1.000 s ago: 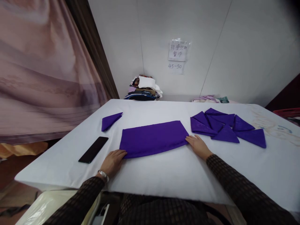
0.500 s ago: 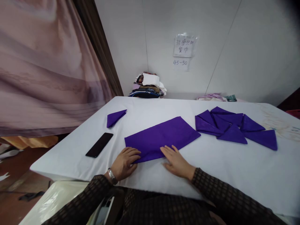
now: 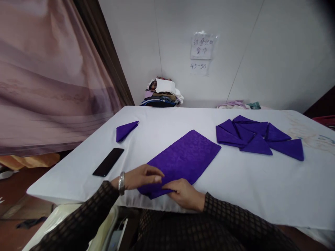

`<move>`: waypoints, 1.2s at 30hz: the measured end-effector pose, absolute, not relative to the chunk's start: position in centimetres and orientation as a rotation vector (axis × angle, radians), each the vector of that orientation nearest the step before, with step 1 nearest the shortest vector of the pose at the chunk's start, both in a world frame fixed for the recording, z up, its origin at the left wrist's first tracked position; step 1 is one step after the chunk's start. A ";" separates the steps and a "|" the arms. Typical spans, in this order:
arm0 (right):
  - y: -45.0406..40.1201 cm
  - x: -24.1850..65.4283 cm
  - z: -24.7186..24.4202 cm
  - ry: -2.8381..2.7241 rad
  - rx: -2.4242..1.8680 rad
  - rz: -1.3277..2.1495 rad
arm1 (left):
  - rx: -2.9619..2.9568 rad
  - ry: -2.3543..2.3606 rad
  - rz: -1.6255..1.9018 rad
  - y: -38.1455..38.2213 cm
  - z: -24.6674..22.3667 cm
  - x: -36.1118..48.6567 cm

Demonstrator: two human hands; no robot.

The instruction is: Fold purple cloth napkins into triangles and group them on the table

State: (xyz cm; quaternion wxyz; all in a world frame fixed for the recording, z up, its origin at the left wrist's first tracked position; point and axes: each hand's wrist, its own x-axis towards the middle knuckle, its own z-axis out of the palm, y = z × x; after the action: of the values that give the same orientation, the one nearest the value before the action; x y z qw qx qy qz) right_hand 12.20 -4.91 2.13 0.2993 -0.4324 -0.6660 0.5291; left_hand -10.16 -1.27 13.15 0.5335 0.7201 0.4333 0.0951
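Observation:
A purple cloth napkin lies folded on the white-covered table in front of me, its near end hanging over the table's front edge. My right hand pinches the near right edge of it between thumb and fingers. Above the near left part hovers my left hand, fingers stretched out and thumb apart, with nothing visible between them. A bracelet circles my left wrist. Several folded purple napkins overlap in a group on the right. One small folded purple napkin stands alone on the left.
A black phone lies on the white tablecloth at the left. Behind the table are a stack of folded clothes and a handwritten sign on the wall. A pink curtain hangs at the left.
The napkin has turned, its near end drawn toward me over the table edge. My right hand moved left and closed on its edge; my left hand lifted off it and opened.

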 end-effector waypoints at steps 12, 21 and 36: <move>3.7 20.5 5.8 -0.311 -1.007 1.600 | 0.982 1.079 0.633 10.1 9.0 -10.8; 4.5 22.7 2.3 -0.329 -1.111 1.588 | 1.318 1.565 0.615 10.9 4.3 -5.9; 5.3 26.3 1.8 -0.675 -1.229 1.524 | 1.577 1.583 0.818 10.6 2.5 -4.3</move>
State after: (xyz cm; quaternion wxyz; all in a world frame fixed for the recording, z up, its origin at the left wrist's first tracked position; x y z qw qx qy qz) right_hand 26.27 5.28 1.77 0.5101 -0.5104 -0.2803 0.6330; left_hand -4.26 10.64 2.48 0.3722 0.6151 0.6175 0.3191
